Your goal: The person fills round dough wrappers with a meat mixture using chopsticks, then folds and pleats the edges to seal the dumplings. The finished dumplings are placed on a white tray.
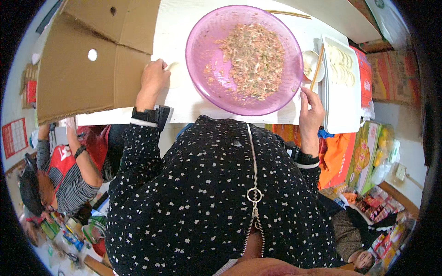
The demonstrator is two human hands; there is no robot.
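My left hand (154,80) is at the right edge of the cardboard. Its thumb and curled fingers pinch the edge of a pale round dough wrapper (175,74), which barely shows against the white table. A large purple plastic bowl (203,84) stands in front of me, with minced filling (257,60) heaped mostly on its right side. By the bowl's lower right rim is my right hand (310,112), thumb and forefinger raised. The lower end of a pair of chopsticks (317,67) meets these fingers; whether they grip it I cannot tell. Behind the chopsticks sits a small white bowl (308,59).
A white tray (342,110) on the right holds several folded dumplings (340,65). Another pair of chopsticks (288,13) lies behind the purple bowl. Cardboard (83,79) covers the table's left part. A person in a red apron (64,155) works at left; another person (350,238) is at lower right.
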